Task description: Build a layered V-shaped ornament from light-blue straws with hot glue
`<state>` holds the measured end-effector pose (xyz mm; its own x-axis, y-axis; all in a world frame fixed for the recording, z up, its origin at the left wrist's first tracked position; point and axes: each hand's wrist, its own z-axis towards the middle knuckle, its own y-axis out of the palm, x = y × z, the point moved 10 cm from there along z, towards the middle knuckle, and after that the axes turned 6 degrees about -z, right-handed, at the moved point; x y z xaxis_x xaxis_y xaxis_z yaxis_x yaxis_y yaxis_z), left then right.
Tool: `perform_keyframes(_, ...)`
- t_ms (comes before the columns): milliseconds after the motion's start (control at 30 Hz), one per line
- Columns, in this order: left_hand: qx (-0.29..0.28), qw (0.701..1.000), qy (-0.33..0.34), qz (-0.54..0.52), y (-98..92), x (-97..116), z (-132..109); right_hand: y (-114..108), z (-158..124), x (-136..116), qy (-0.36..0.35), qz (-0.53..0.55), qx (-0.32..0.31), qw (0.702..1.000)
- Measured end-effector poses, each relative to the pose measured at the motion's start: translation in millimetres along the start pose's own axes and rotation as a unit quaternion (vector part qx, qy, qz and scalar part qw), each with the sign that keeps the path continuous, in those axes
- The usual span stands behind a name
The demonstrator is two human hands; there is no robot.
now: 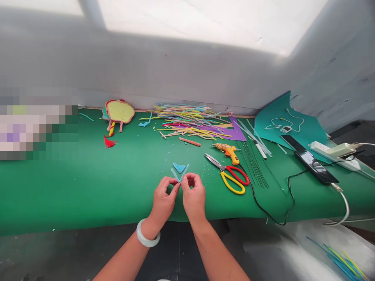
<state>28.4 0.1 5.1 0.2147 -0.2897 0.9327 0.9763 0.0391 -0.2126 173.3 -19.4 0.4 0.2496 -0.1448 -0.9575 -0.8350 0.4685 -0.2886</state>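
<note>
Between my two hands is a light blue pipe cleaner (175, 174) bent into a V, its two ends pointing away from me. The fingertips of my left hand (163, 198) pinch it near the bend. My right hand (193, 197) pinches its right side, thumb and forefinger closed. Just beyond lies a small blue folded piece (179, 168) of nested V strips, flat on the green table cover (88, 183). Scissors (228, 170) with red and yellow handles rest to the right, blades pointing away. Behind them sits a yellow glue gun (227, 151).
Many coloured pipe cleaners (187, 119) are heaped by the wall, partly over a purple sheet (239, 130). A yellow fan-shaped craft (120, 111) with a red tassel lies back left. Green wires (254, 168), a phone (315, 166), cables and a power strip (336, 154) occupy the right.
</note>
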Motion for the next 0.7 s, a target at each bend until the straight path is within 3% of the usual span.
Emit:
perform_keyframes(267,0.012,1.000,-0.017,-0.015,-3.8,-2.6,-3.7,4.2,-9.1,3.6,-0.013,-0.023,0.011,1.000)
perform_keyframes(367,0.017,0.999,-0.038,-0.018,-6.2,-9.5,-4.8,-16.5,4.4,-4.0,-0.060,-0.059,0.040,0.996)
perform_keyframes(467,0.003,0.998,-0.053,-0.027,-4.3,-15.3,-6.3,-69.1,47.7,-16.4,-0.113,-0.188,0.122,0.968)
perform_keyframes(533,-0.014,0.998,-0.047,-0.035,-0.7,-15.2,-6.8,-107.5,90.8,-14.1,-0.080,-0.357,0.163,0.916)
perform_keyframes(567,-0.021,0.998,-0.042,-0.037,0.9,-14.6,-7.0,-125.7,113.2,-9.2,-0.057,-0.384,0.170,0.906)
perform_keyframes(633,-0.026,0.998,-0.036,-0.039,2.8,-13.7,-7.1,-151.8,153.6,4.1,-0.018,-0.412,0.160,0.897)
perform_keyframes(700,-0.020,0.998,-0.036,-0.038,2.5,-14.1,-7.0,-162.5,184.7,24.6,0.024,-0.430,0.112,0.895)
